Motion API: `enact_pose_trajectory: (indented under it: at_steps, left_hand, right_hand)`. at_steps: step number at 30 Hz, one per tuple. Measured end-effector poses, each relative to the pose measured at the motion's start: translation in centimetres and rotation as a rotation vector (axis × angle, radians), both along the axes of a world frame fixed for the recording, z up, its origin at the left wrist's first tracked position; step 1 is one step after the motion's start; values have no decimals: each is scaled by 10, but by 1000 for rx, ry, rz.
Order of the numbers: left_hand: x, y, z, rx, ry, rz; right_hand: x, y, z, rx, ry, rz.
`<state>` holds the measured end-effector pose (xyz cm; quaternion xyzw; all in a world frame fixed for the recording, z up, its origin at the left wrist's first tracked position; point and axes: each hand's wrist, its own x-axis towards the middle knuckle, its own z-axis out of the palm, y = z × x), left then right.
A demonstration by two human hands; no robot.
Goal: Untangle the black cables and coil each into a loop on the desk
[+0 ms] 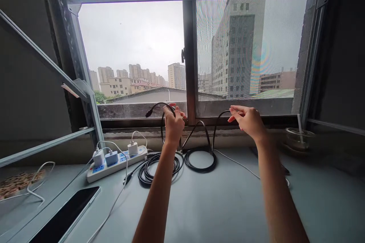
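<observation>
A dark-screened phone point(67, 214) lies face up at the near left of a grey desk point(216, 205), apart from the work. Beyond it, two black coils, a larger left coil point(144, 176) partly hidden by the forearm and a smaller right coil point(186, 161), rest flat side by side, an arrangement that likely keeps their turns from tangling. A white power strip point(119, 168) sits just left of them, its plugged-in chargers point(132, 149) facing up, presumably for easy reach.

Above the coils, a person holds a black cable point(207, 133) aloft. The left hand point(174, 123) has thumb and fingers closed on it near a plug point(148, 113) that juts free; the right hand point(248, 119) pinches it between thumb and fingertips. The wide grip seems to hold the span open, and a slack arch droops between the hands toward the right coil; whether it is one length cannot be told. A cup with a straw point(299, 138) stands at far right, well apart. Behind, a window frame point(189, 45) divides a view of buildings point(241, 45).
</observation>
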<state>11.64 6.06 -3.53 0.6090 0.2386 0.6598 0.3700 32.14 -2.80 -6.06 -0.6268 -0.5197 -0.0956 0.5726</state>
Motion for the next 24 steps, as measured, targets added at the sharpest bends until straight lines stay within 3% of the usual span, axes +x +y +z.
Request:
enact_pose_trajectory:
  at_steps: [2,4,9,16,20,24]
  left_hand:
    - [-11,5,3,143,42,144]
    - [-21,8,7,236,54,178]
    - [-32,2,17,335,-101,150]
    - [-18,-24,20,427,-148,63]
    - [-14,-35,21,455,-178,22]
    - [-22,-36,23,454,-91,-3]
  right_hand:
    - [10,6,-7,-72,102,40]
    - [15,8,-11,-144,198,121]
    - [-3,12,-4,-283,305,196]
    - [-46,21,4,-477,259,362]
    - [-51,16,4,-431,173,422]
    - [-45,6,10,-221,333,339]
